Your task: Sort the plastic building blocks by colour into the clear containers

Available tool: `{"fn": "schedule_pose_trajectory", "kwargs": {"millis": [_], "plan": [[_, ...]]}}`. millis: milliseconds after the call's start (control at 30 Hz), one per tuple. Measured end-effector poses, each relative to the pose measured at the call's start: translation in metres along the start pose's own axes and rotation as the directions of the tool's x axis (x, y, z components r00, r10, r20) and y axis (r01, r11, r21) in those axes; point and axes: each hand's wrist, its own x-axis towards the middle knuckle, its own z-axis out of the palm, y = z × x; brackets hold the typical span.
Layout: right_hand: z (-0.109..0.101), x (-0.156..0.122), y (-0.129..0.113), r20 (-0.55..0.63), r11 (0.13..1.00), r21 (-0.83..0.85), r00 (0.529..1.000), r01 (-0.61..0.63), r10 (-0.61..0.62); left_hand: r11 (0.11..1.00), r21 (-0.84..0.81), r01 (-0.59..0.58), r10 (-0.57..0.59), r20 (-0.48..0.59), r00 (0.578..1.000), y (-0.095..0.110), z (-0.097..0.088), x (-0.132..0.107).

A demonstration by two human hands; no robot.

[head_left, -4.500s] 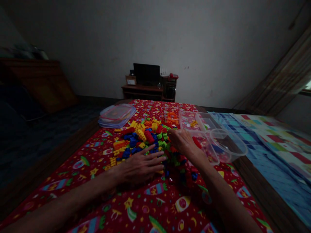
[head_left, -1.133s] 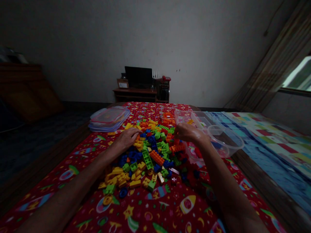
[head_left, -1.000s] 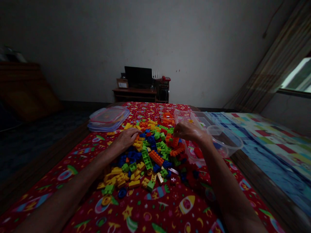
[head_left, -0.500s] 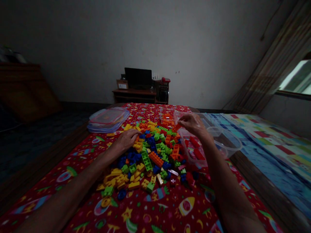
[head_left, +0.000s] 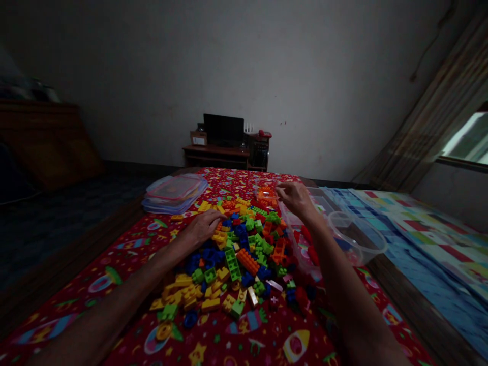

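No text, brand or number is readable. White label (head_left: 199,141) sits on front of the box (head_left: 193,137) on the desk (head_left: 213,151), beside the monitor (head_left: 223,129); any print is too small to make out.

Head-worn view, facing forward and down, near the toy bricks (head_left: 248,262)

Two bare forearms (head_left: 129,285), narrowing to slim wrists (head_left: 313,217), each with a bare-fingered grip (head_left: 204,227)
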Motion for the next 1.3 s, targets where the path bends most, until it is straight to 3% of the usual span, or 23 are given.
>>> {"fn": "schedule_pose_trajectory", "kwargs": {"millis": [133,233,400,500,600,767,1000,1133,1233,1300], "plan": [[-0.009,-0.029,-0.014,0.051,0.990,0.105,0.994,0.089,-0.095,1.000,-0.001,-0.005,0.005,0.004,1.000,0.001,-0.001,0.000],[-0.011,-0.041,-0.018,0.140,0.994,0.094,0.988,0.053,-0.065,1.000,0.004,-0.023,0.024,-0.018,1.000,0.004,-0.005,0.000],[0.005,-0.046,-0.013,0.250,0.996,0.021,0.964,0.083,-0.086,0.987,-0.002,-0.158,0.156,-0.145,0.977,0.034,-0.015,-0.002],[0.021,-0.048,-0.011,0.296,0.985,-0.018,0.942,0.171,-0.158,0.961,-0.012,-0.275,0.274,-0.059,0.960,0.058,-0.014,-0.008],[0.038,-0.051,-0.010,0.347,0.964,-0.014,0.905,0.265,-0.244,0.945,0.045,-0.325,0.320,0.088,0.943,0.068,-0.007,-0.016],[0.051,-0.056,-0.006,0.295,0.957,0.002,0.914,0.291,-0.279,0.959,0.075,-0.274,0.254,0.205,0.945,0.050,-0.001,-0.019],[0.046,-0.052,-0.010,0.327,0.937,0.050,0.881,0.345,-0.342,0.987,-0.049,-0.151,0.156,0.121,0.980,0.047,-0.017,-0.008],[0.045,-0.053,-0.017,0.274,0.925,0.071,0.885,0.373,-0.377,0.995,-0.064,-0.070,0.073,0.040,0.997,0.045,-0.020,-0.005],[0.049,-0.055,-0.027,0.226,0.914,0.089,0.886,0.395,-0.405,1.000,-0.016,-0.015,0.016,0.061,0.998,0.041,-0.020,-0.004],[0.054,-0.056,-0.034,0.220,0.888,0.101,0.861,0.448,-0.459,1.000,0.021,-0.009,0.007,0.110,0.994,0.040,-0.019,-0.004]]}}
